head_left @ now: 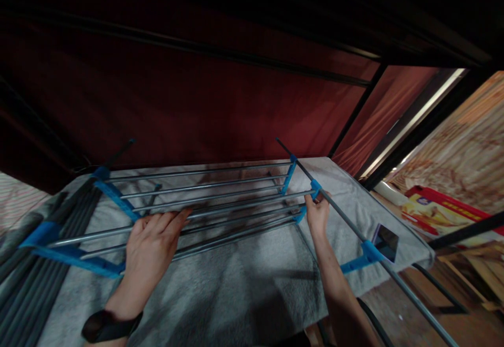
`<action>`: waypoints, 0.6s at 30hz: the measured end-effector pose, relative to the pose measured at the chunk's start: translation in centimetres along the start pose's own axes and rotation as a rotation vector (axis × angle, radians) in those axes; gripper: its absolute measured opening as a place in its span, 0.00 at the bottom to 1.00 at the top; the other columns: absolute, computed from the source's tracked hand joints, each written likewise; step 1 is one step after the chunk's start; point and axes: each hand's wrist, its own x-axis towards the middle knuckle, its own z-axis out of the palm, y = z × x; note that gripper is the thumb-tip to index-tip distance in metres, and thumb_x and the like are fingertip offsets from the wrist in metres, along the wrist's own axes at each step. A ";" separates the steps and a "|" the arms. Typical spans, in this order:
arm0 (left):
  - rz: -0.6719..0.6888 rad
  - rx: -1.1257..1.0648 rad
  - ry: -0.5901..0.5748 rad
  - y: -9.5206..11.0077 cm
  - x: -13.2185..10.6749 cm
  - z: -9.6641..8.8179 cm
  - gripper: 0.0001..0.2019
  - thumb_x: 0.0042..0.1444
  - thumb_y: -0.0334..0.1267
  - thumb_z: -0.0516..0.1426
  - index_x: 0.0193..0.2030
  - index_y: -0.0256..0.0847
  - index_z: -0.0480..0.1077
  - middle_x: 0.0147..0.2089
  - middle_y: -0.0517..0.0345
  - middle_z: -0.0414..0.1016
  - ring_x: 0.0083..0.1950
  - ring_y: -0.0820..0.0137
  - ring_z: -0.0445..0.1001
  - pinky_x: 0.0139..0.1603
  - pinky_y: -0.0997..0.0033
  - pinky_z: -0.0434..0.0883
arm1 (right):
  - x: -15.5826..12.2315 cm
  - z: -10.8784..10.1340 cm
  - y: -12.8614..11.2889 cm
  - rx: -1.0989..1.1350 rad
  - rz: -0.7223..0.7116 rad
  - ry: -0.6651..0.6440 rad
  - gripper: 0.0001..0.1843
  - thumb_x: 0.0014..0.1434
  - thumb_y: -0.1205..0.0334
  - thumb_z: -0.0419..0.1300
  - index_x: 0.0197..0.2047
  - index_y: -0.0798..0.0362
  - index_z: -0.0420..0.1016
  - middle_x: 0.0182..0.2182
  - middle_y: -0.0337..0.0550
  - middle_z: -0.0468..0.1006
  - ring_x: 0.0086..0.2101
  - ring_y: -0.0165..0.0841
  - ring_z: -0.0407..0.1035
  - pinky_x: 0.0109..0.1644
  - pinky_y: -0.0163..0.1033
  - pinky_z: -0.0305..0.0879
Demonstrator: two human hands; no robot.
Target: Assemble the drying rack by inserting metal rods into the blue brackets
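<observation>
A partly built rack lies on a grey towel-like cloth (244, 284); it has grey metal tubes and blue plastic connectors. My left hand (155, 237), with a dark watch (112, 326) on its wrist, is closed over a long tube (220, 210) of the rack. At that tube's other end, my right hand (318, 213) grips beside a blue connector (316, 188), which sits on a long slanting pole (342, 214). The right fingertips are partly hidden behind the joint. A further blue connector (370, 252) sits lower on the pole.
Several loose grey tubes (66, 263) lie along the left edge of the cloth. A phone (386, 242) rests near its right corner. Dark frame bars and a red fabric wall (197, 111) stand behind. A red and yellow box (441, 210) is at the right.
</observation>
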 end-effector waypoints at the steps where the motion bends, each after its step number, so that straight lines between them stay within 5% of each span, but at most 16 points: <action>1: 0.002 -0.004 0.004 0.0 0.0 0.0 0.18 0.72 0.34 0.49 0.60 0.42 0.75 0.40 0.51 0.80 0.41 0.59 0.74 0.43 0.59 0.62 | 0.0 0.0 0.0 0.002 0.000 -0.001 0.22 0.56 0.44 0.62 0.47 0.49 0.67 0.39 0.45 0.78 0.42 0.43 0.73 0.51 0.49 0.69; 18: -0.058 -0.063 0.004 0.3 0.3 -0.4 0.17 0.73 0.38 0.50 0.59 0.48 0.77 0.42 0.53 0.82 0.42 0.59 0.76 0.43 0.58 0.63 | 0.2 0.2 0.0 0.000 0.000 0.012 0.21 0.55 0.46 0.61 0.46 0.49 0.66 0.37 0.41 0.74 0.39 0.40 0.70 0.50 0.46 0.66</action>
